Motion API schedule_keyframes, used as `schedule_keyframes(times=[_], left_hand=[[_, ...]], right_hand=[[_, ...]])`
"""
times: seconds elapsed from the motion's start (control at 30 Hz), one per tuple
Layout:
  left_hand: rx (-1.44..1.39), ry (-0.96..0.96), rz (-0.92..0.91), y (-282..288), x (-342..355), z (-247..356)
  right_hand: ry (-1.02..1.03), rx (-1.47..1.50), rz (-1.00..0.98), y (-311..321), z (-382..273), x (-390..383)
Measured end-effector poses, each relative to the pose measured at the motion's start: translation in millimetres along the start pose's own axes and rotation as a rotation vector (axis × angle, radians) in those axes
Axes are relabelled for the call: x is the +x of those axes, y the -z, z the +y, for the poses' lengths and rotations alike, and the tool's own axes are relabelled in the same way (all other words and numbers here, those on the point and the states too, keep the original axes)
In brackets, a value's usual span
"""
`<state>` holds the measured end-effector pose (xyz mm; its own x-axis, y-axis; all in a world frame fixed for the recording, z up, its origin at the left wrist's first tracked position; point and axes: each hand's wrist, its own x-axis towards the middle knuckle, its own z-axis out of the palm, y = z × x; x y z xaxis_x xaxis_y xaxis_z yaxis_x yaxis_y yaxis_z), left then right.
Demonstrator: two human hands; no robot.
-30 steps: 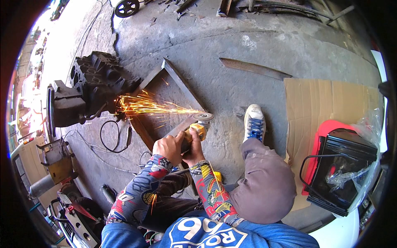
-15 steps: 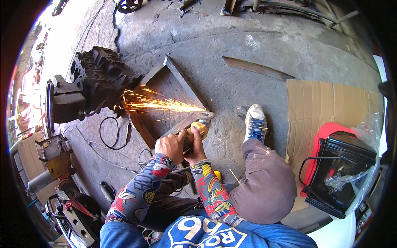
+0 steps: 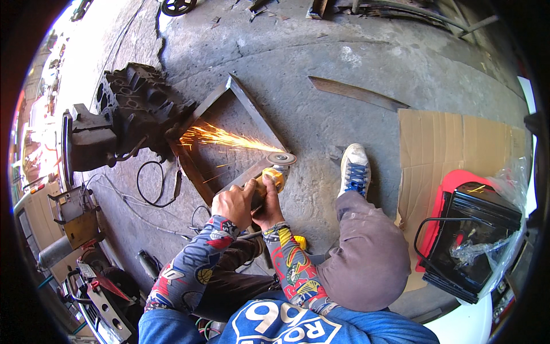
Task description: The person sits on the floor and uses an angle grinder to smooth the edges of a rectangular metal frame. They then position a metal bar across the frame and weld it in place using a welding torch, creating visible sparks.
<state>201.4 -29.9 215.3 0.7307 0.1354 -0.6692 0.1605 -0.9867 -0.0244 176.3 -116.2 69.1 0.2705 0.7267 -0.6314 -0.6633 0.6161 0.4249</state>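
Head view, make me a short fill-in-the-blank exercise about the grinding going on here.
1. Both hands hold a yellow angle ____.
2. The grinder's disc touches the metal frame and throws orange ____ to the person's left.
3. The frame lies on the concrete ____.
4. Right of the shoe lies a flat sheet of ____.

Missing: grinder; sparks; floor; cardboard

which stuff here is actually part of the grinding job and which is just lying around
In use: angle grinder, held by left hand and right hand; metal frame throwing sparks.

Lying about: engine block, cardboard sheet, black crate, metal strip.
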Motion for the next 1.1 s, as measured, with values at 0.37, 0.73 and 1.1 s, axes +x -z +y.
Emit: schedule_keyframes(times=[0.37, 0.73, 1.1], left_hand=[[-0.041, -0.008, 0.035, -11.3, 4.0, -5.4], [-0.017, 0.011, -0.012, -6.5, 9.2, 0.0], [-0.257, 0.104, 0.135, -2.8, -51.9, -25.8]], right_hand=[[0.008, -0.018, 0.006, 7.5, -0.4, 10.1], [0.019, 0.001, 0.042, 10.8, -4.3, 12.3], [0.132, -0.31, 0.088, -20.4, 36.5, -16.7]])
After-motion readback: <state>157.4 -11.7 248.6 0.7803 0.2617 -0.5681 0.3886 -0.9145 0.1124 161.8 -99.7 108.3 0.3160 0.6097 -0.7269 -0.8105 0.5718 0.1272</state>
